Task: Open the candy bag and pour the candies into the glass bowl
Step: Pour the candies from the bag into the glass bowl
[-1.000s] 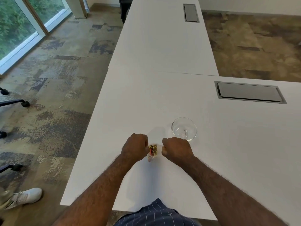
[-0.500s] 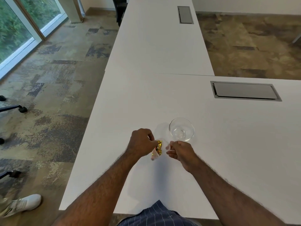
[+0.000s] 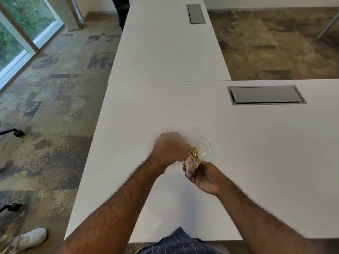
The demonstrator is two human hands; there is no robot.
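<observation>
A small clear candy bag (image 3: 190, 166) with gold-wrapped candies (image 3: 194, 154) is tilted toward the glass bowl (image 3: 202, 142), which stands on the white table (image 3: 256, 153). My right hand (image 3: 206, 177) grips the bag's lower end from beneath. My left hand (image 3: 170, 149), blurred, pinches the bag's upper edge at the bowl's near-left rim. The candies bunch at the bag's mouth over the rim. I cannot tell whether any candy lies in the bowl.
A grey cable hatch (image 3: 266, 95) is set into the table at the back right, and another hatch (image 3: 196, 14) lies on the far table. The table's left edge runs close to my left arm. A white shoe (image 3: 29, 238) and chair casters (image 3: 18, 133) are on the floor to the left.
Both hands pulled the bag open near the table's front, then carried it up and right to the bowl. The right hand shifted under the bag and tipped it toward the rim.
</observation>
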